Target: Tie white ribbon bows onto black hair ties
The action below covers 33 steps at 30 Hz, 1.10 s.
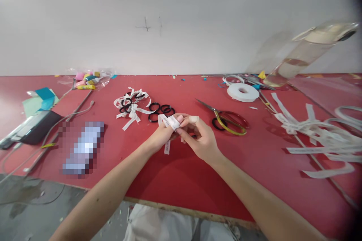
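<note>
At frame centre, a narrow white ribbon (pixel 171 122) bearing dark lettering loops over the left hand (pixel 163 134), grip indeterminable; the right hand (pixel 202 138) pinches it.

Both bare arms slope inward, the left arm (pixel 115 179) from seven o'clock and the right arm (pixel 251 186) from five, so the hands meet just toward six from mid-view. The left hand (pixel 162 136) is curled inward. The right hand (pixel 204 141) sits at its three o'clock, fingers bent, thumb (pixel 185 135) pointing toward ten in a close pinch. The lap (pixel 160 226) shows at six.
</note>
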{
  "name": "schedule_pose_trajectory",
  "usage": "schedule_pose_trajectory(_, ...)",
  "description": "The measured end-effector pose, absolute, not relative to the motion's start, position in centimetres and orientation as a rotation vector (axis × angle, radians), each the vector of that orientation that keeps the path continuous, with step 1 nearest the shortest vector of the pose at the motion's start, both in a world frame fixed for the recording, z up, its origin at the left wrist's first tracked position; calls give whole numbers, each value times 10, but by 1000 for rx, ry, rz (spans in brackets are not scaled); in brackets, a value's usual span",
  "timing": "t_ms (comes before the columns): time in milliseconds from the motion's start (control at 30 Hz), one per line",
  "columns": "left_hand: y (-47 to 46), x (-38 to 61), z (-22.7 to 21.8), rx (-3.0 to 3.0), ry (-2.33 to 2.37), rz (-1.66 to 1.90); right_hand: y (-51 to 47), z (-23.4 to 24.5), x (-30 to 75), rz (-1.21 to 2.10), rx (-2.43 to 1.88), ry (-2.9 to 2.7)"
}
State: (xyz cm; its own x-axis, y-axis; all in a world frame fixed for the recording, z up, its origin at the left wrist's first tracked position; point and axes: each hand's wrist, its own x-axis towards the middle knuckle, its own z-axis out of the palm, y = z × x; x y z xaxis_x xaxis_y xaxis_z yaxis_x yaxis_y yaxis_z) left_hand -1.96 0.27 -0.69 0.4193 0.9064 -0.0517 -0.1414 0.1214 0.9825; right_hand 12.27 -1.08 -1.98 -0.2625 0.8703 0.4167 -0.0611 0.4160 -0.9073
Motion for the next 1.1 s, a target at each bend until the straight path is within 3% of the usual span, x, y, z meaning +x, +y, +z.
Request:
schedule_pose_trajectory(433,7,-25,-11,1101,694,917,22,-20,150,1040,-871,-1351)
schedule_pose_trajectory(633,12,-28,-15,1010,545,842,42,-14,189,1319,-994,-2145)
schedule_pose_trajectory(767,8,-28,-10,1022,466,765,40,-13,192,1231,-1111,-2299)
schedule_pose_trajectory(967,-3,-31,-1,1207,304,477,44,-22,179,1132,-1082,-2128)
schedule_pose_trajectory(1100,-6,-32,4,1319,250,325,42,-27,171,1356,-1028,-1772)
